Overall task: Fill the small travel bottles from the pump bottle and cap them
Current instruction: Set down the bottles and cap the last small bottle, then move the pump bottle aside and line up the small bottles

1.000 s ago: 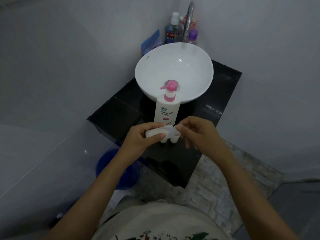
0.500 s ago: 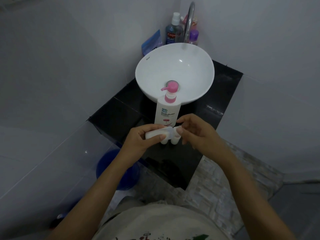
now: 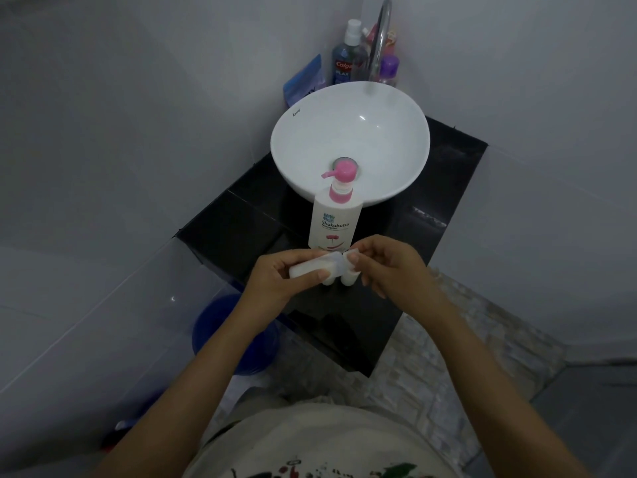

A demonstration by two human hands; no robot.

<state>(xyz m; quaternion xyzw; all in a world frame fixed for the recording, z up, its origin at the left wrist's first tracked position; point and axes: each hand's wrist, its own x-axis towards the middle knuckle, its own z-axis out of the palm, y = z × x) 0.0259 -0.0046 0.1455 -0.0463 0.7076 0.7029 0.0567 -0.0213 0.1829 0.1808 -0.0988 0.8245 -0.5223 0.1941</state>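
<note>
Hands met over the near edge of a black worktop [image 3: 220, 232] in a tiled bathroom corner. The left hand [image 3: 275, 274] gripped a small white travel bottle [image 3: 312, 269] lying on its side, fingers [image 3: 322, 277] and thumb closed around its body, its neck end pointing right. The right hand [image 3: 389, 267] pinched that end, thumb and forefinger closed on what looked like the bottle's cap [image 3: 351, 255]; the cap itself was mostly hidden, so whether it was on or off could not be told. Just beneath the hands, two more small white travel bottles [image 3: 349, 279] stood upright side by side on the worktop, only their lower parts showing.

Directly behind them stood the pump bottle [image 3: 332, 222], white with a pink pump head [image 3: 343, 174] whose spout pointed left, its label reading Shokubutsu. It rose in front of a round white basin [image 3: 379, 132] set on the worktop. A curved chrome tap [image 3: 381, 32] arched over the basin's far rim, with a blue mouthwash bottle [image 3: 344, 63], a purple-capped bottle [image 3: 389, 69] and a blue packet [image 3: 305, 81] crowded in the corner beside it. On the floor left of the worktop sat a blue bucket [image 3: 220, 329].
</note>
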